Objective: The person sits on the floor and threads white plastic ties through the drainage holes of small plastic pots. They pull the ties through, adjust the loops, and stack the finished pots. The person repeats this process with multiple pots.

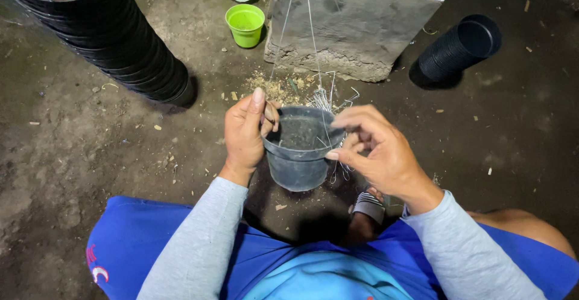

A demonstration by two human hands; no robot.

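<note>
A small grey plastic pot (298, 158) hangs in front of me, mouth up, on thin wires (312, 28) that rise out of the top of the view. My left hand (244, 134) grips the pot's left rim, thumb up along the edge. On the right side, my right hand (380, 149) pinches at the rim, where a wire meets the pot. A bundle of loose wire hooks (329, 98) lies on the ground just behind the pot.
A tall stack of black pots (102, 28) leans at the top left, another black stack (458, 46) lies at the top right. A green cup (245, 25) stands beside a concrete block (356, 22). The ground is dirt, and my blue-clad knees (132, 245) fill the bottom.
</note>
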